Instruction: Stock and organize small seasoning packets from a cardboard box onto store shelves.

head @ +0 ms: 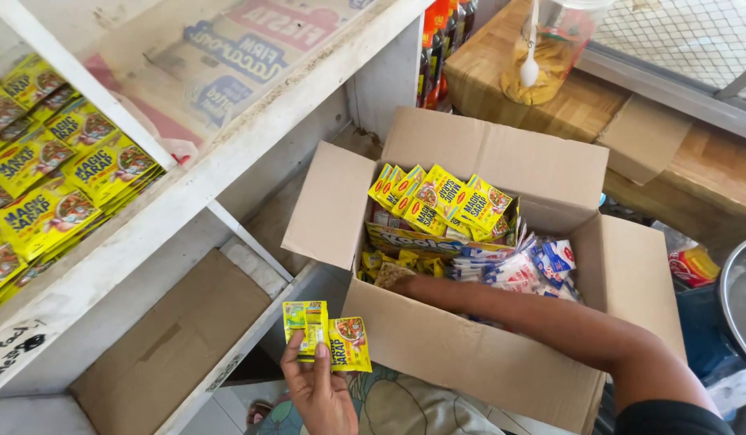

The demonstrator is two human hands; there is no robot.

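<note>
head view: the right hand (393, 278) is mostly hidden, sunk among the goods inside the open cardboard box (470, 354) at about the centre of the frame; only a patch of it shows over small yellow packets, so whether its fingers are closed on anything cannot be told. its forearm runs from the 4 o'clock corner up and left over the box's near wall, with a dark sleeve cut off at the bottom edge. the left hand (318, 387) sits at 6 o'clock, palm up toward the camera, wrist cut off by the frame, thumb and fingers pinched shut on a small fan of yellow sachets (329, 334), held just outside the box's near left corner. inside the box, at its 12 o'clock side, a strip of matching yellow packets (441, 201) stands on edge; white and blue packets (522, 270) lie toward 3 o'clock, partly covered by the arm. at 9 o'clock, a white shelf (147, 225) carries stacked yellow sachets (47, 173), cut off by the left edge. a plastic bag with a white spoon (542, 56) sits at 1 o'clock.
</note>
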